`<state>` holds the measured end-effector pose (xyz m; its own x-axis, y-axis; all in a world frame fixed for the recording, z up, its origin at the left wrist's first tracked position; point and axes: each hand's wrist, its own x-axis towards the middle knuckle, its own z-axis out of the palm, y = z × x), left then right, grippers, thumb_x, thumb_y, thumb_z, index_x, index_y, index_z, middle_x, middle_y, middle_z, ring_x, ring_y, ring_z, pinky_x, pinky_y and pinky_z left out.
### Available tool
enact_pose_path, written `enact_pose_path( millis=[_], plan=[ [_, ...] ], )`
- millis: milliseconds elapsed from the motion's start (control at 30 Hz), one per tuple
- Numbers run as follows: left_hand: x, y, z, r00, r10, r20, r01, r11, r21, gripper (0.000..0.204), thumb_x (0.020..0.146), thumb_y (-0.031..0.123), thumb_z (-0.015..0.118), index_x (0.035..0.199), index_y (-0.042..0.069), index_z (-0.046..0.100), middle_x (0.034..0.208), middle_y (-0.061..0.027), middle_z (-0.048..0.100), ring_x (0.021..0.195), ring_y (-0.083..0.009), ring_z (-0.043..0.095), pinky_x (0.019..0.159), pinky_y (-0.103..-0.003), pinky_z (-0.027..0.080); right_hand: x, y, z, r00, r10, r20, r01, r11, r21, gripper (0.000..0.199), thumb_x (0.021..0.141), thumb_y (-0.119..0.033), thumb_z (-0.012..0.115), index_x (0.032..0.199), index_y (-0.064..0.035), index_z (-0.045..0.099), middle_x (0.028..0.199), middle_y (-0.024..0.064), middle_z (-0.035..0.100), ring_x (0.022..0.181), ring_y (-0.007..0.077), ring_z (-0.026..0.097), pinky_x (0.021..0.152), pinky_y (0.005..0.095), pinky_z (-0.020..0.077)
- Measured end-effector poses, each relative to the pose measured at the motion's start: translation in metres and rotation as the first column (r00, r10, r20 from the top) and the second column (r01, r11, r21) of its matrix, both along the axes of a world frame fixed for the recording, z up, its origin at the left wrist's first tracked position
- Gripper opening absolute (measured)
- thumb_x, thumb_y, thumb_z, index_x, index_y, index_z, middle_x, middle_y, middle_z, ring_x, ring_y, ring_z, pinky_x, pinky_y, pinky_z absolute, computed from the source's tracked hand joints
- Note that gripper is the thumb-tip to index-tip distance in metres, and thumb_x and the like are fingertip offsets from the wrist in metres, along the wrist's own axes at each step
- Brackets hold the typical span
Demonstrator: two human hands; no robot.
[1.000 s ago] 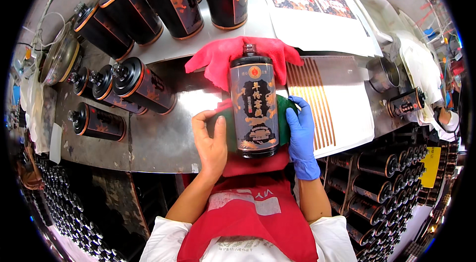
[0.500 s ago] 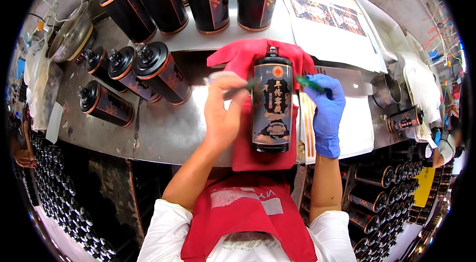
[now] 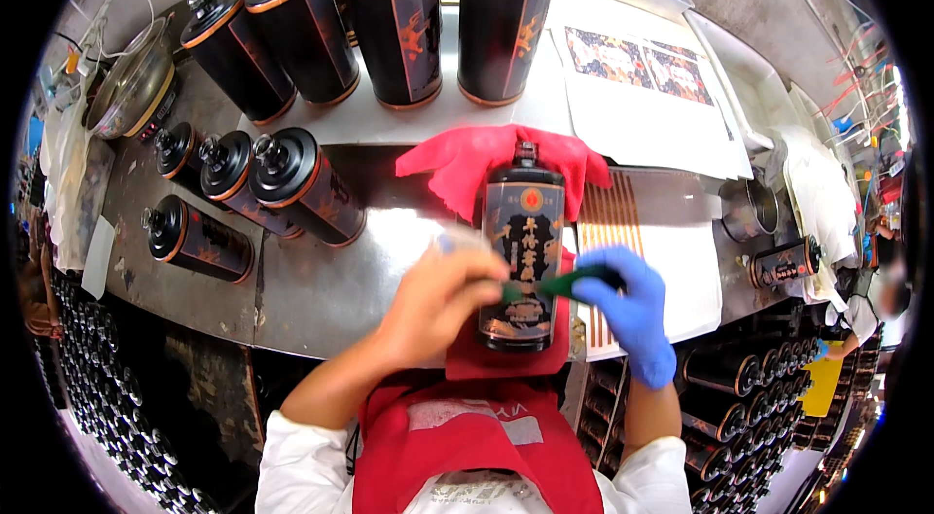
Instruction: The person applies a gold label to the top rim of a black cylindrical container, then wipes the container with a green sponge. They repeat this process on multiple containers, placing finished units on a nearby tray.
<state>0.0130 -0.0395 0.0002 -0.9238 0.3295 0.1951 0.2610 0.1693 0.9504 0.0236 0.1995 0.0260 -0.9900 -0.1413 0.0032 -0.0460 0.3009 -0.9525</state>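
Observation:
A black bottle (image 3: 522, 212) with a dark, copper-patterned front lies face up, its neck away from me, on a red cloth (image 3: 449, 164). My bare left hand (image 3: 438, 298), smeared by motion, is closed at the bottle's lower left side on a small green piece (image 3: 511, 293). My right hand (image 3: 630, 310), in a blue glove, pinches a flat green scraper (image 3: 569, 283) at the bottle's lower right. Both green tips are over the lower part of the printed front. The blur hides whether they touch it.
Several black bottles (image 3: 394, 37) stand on a white board at the back; smaller ones (image 3: 302, 183) stand at left. Copper-striped sheets (image 3: 613, 222) lie right of the cloth, near a metal pot (image 3: 749, 208) and a small bottle (image 3: 784, 263). A metal bowl (image 3: 131, 81) sits far left.
Both hands have moved down along the bottle from its upper part to its lower part, the green pieces coming closer together. The whole view has shifted, with the table now lower in it.

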Motion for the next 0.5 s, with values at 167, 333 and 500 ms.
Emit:
enact_pose_path(
  millis=[167,333,500],
  plan=[
    [-0.100,0.026,0.019,0.932,0.208,-0.298,-0.221,0.975,-0.012,0.015,0.080,0.002,0.061,0.095,0.004,0.059,0.090,-0.0086,0.059,0.086,-0.0230,0.053,0.078,-0.030,0.042,-0.102,-0.008,0.013,0.958,-0.137,-0.250,0.159,0.985,0.070,0.025,0.077,-0.002,0.066,0.101,-0.0015,0.062,0.090,0.0036,0.063,0.086,0.0124,0.059,0.079,0.0258,0.0475],
    [-0.100,0.025,0.019,0.837,0.268,-0.478,-0.255,0.962,0.094,0.022,0.075,0.000,0.067,0.095,0.007,0.061,0.090,-0.0090,0.062,0.086,-0.0260,0.052,0.075,-0.033,0.041,-0.122,-0.020,0.032,0.924,-0.008,-0.383,0.039,0.997,0.071,0.020,0.074,0.003,0.066,0.093,-0.0008,0.065,0.089,0.0074,0.064,0.079,0.0154,0.061,0.074,0.0260,0.0489],
    [-0.055,0.009,-0.006,0.694,-0.041,-0.719,-0.099,0.984,-0.151,0.021,0.070,0.007,0.066,0.091,0.010,0.064,0.081,-0.0048,0.060,0.078,-0.0220,0.055,0.076,-0.033,0.038,-0.062,-0.022,0.017,0.772,0.176,-0.611,0.035,0.948,0.317,0.027,0.063,0.005,0.070,0.085,-0.0098,0.069,0.084,0.0045,0.062,0.078,0.0205,0.059,0.072,0.0323,0.0481]
  ],
)
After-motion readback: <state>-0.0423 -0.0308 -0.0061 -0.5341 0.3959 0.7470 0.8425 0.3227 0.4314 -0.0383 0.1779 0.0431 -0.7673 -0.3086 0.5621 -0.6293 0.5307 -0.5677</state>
